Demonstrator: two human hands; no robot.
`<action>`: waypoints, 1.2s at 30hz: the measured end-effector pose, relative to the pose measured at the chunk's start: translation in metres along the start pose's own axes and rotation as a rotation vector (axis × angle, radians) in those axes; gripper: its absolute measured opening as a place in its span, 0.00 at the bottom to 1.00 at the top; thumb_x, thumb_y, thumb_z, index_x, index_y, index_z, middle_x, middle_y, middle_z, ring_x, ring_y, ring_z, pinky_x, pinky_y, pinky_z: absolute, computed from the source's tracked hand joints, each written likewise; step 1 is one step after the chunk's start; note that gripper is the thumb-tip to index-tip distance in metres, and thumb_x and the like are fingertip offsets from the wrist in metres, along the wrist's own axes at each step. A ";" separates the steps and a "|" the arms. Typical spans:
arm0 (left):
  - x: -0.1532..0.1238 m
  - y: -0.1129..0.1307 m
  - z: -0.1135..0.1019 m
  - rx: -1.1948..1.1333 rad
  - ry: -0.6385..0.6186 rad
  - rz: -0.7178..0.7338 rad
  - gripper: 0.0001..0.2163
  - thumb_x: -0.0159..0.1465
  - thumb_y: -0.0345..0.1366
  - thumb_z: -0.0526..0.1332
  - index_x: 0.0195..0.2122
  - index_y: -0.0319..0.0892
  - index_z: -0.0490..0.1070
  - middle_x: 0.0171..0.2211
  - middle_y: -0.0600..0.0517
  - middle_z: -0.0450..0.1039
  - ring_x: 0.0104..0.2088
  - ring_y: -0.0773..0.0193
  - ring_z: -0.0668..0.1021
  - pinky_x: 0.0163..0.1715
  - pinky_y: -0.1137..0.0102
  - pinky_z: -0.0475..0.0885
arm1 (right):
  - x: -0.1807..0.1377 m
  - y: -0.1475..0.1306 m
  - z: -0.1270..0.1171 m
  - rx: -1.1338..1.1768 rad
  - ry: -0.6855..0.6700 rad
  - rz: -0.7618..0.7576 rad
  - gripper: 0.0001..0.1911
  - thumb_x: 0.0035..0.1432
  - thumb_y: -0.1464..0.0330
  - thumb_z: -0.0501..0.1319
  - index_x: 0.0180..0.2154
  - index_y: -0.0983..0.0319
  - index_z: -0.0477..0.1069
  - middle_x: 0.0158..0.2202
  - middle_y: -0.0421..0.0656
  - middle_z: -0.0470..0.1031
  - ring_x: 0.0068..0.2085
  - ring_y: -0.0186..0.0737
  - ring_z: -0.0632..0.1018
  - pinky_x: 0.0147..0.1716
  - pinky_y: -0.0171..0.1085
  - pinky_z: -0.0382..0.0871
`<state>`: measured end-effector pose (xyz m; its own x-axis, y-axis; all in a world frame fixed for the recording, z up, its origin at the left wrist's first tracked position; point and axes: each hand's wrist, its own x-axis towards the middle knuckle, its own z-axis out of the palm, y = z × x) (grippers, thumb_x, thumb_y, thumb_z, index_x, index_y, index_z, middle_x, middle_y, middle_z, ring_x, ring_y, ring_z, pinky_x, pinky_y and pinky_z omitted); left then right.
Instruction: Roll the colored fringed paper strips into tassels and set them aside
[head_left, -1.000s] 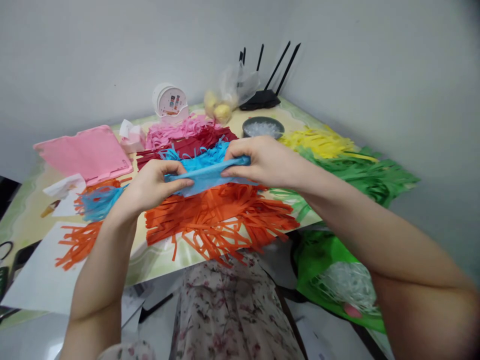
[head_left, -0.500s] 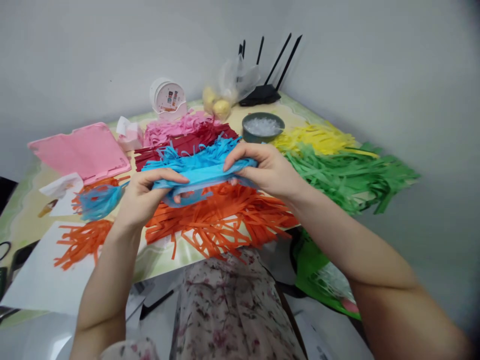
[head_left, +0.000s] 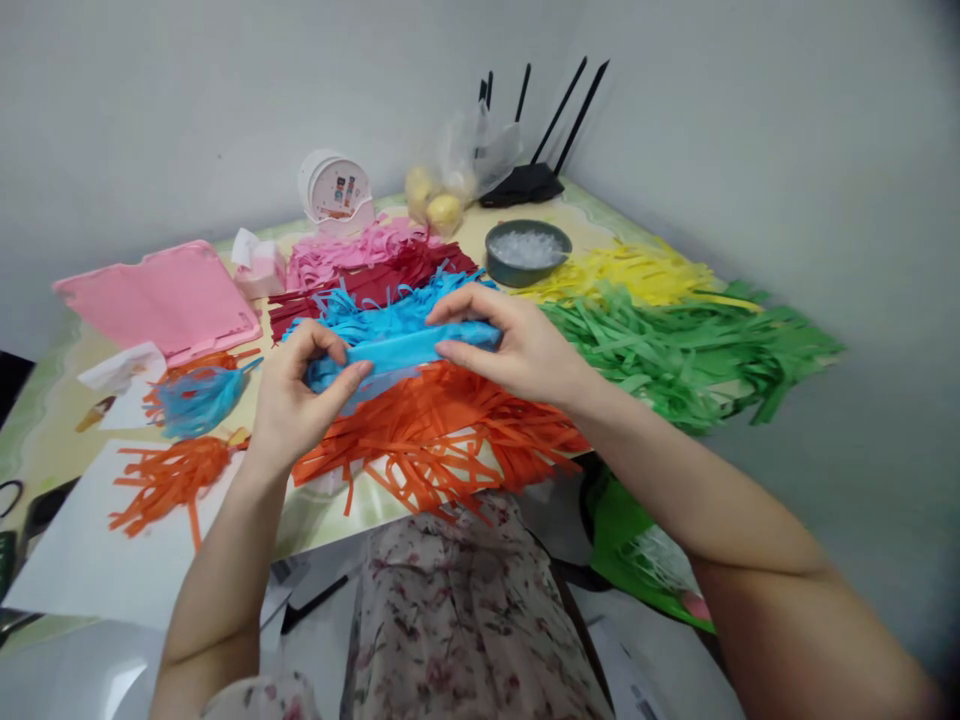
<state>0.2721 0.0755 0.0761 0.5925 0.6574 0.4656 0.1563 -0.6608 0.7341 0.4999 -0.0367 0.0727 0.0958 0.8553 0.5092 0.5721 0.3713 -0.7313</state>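
The left hand and right hand are pinching a blue sheet at centre; a yellow-green table is spreading beneath. Grey walls are filling the top.

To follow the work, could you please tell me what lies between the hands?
In the head view, a blue strip runs between the left hand and right hand, held by both.

Pinching a flat, folded, bright-blue paper-like band between thumb and fingers of bare left hand and bare right hand. Holding it above orange fringed strips, near green fringed strips and a round dark-grey bowl of whitish shreds.
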 end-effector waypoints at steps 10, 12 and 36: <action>0.001 -0.004 0.001 -0.207 -0.109 -0.178 0.13 0.60 0.44 0.71 0.34 0.43 0.70 0.26 0.53 0.78 0.27 0.62 0.81 0.31 0.69 0.75 | -0.001 0.002 0.004 0.102 0.025 0.124 0.07 0.57 0.65 0.67 0.35 0.62 0.74 0.32 0.40 0.79 0.30 0.34 0.76 0.31 0.33 0.68; 0.000 -0.007 0.002 -0.371 -0.112 -0.231 0.14 0.59 0.44 0.72 0.37 0.43 0.70 0.25 0.53 0.78 0.26 0.62 0.81 0.29 0.69 0.77 | -0.002 0.003 0.007 0.259 0.031 0.169 0.08 0.57 0.64 0.67 0.37 0.62 0.76 0.32 0.40 0.79 0.27 0.32 0.76 0.29 0.32 0.70; -0.003 -0.013 0.013 0.024 0.016 -0.056 0.05 0.63 0.36 0.67 0.33 0.42 0.75 0.31 0.51 0.81 0.33 0.62 0.82 0.39 0.69 0.77 | -0.004 0.012 0.020 0.047 0.116 0.199 0.04 0.57 0.67 0.66 0.35 0.62 0.77 0.33 0.41 0.82 0.33 0.38 0.80 0.37 0.36 0.73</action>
<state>0.2787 0.0770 0.0587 0.5699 0.6991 0.4318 0.2076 -0.6310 0.7475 0.4902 -0.0285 0.0531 0.2975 0.8673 0.3992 0.4943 0.2178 -0.8415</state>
